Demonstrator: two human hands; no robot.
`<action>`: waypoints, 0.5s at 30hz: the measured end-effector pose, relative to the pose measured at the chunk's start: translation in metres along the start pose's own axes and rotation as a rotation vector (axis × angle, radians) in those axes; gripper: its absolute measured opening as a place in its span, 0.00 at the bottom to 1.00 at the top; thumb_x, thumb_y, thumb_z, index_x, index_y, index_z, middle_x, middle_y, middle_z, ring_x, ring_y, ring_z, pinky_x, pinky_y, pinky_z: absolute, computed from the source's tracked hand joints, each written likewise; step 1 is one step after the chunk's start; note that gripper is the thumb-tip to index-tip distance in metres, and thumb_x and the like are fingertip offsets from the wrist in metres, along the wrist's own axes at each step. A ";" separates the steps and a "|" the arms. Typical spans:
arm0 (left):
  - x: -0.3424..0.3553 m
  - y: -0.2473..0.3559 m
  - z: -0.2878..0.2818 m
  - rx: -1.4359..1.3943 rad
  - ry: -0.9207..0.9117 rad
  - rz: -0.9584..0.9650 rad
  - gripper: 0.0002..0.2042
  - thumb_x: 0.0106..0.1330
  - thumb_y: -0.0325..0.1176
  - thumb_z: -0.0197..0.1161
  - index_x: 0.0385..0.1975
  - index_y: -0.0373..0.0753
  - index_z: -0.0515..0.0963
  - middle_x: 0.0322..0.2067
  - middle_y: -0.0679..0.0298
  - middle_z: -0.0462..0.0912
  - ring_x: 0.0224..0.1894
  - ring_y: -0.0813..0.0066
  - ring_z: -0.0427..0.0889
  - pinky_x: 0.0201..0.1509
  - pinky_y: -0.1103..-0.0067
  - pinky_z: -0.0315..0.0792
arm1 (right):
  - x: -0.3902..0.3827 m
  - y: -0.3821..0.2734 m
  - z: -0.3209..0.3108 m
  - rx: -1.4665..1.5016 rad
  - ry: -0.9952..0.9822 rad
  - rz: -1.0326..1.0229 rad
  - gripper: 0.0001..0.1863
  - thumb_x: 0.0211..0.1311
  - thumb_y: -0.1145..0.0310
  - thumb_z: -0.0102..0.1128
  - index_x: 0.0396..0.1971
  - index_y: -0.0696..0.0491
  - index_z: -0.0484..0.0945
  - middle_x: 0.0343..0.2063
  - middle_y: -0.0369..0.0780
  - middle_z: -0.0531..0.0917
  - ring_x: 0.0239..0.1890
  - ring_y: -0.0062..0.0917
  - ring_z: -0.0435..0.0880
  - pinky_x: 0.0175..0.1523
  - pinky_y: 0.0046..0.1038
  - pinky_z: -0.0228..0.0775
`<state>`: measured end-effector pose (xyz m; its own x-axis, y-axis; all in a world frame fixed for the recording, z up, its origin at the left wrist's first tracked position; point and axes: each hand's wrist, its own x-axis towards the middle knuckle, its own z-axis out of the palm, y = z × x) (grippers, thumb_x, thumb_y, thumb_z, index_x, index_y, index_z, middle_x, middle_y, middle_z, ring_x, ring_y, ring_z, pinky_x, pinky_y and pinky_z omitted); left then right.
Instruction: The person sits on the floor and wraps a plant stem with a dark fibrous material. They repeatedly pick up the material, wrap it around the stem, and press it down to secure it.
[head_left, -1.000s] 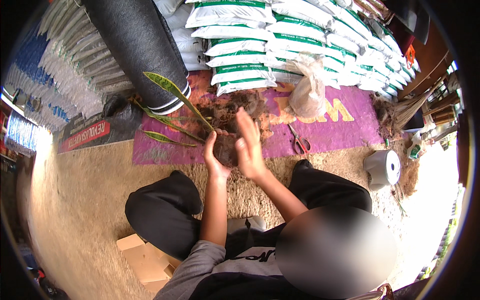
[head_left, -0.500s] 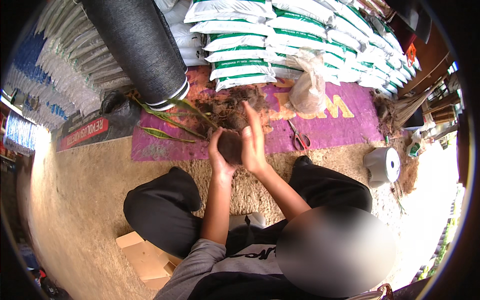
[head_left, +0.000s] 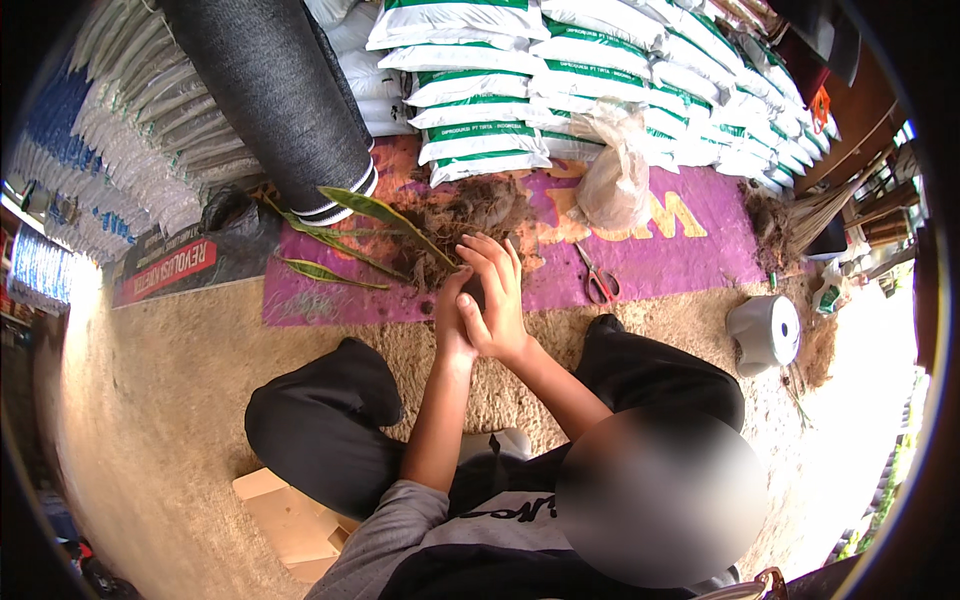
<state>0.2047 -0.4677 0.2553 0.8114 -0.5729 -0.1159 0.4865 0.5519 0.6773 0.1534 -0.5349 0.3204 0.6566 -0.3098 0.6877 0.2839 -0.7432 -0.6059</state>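
A ball of dark brown fibrous soil is mostly hidden between my hands. My left hand cups it from the left and below. Over its right side and top curls my right hand, its thumb lying across the near side. A long, yellow-edged snake plant leaf rises up and left from just beyond my left fingers; whether its base sits in the ball is hidden. More snake plant leaves lie on the purple mat to the left. Loose brown fibre is heaped beyond my hands.
Red-handled scissors and a clear plastic bag lie to the right. A white roll stands farther right. Stacked white-and-green sacks and a dark mesh roll line the back. A cardboard box sits lower left.
My right hand has turned from upright beside the ball to curl over it, covering most of it. The long leaf now stands clearer, with its tip swung left.
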 end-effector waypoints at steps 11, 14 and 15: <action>-0.006 0.030 0.025 0.126 0.208 0.178 0.21 0.70 0.44 0.44 0.51 0.32 0.68 0.47 0.58 0.73 0.50 0.71 0.72 0.55 0.75 0.66 | 0.002 0.015 0.013 0.344 0.159 0.464 0.16 0.50 0.76 0.62 0.40 0.60 0.74 0.38 0.43 0.78 0.40 0.25 0.77 0.46 0.27 0.69; -0.007 0.022 0.022 0.088 0.296 0.172 0.21 0.70 0.46 0.41 0.48 0.35 0.70 0.44 0.59 0.74 0.48 0.71 0.73 0.53 0.74 0.66 | -0.003 0.000 0.024 0.460 0.210 0.540 0.16 0.50 0.76 0.62 0.41 0.60 0.73 0.38 0.43 0.77 0.41 0.27 0.76 0.49 0.28 0.68; -0.007 0.022 0.020 0.039 0.276 0.141 0.21 0.70 0.47 0.40 0.47 0.36 0.71 0.43 0.59 0.74 0.47 0.71 0.73 0.52 0.74 0.67 | -0.005 -0.005 0.025 0.413 0.185 0.544 0.17 0.49 0.76 0.62 0.41 0.60 0.72 0.38 0.44 0.76 0.43 0.31 0.76 0.50 0.29 0.66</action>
<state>0.2026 -0.4640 0.2856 0.9298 -0.3037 -0.2080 0.3546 0.5877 0.7272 0.1659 -0.5143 0.3099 0.6611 -0.6965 0.2790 0.2153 -0.1802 -0.9598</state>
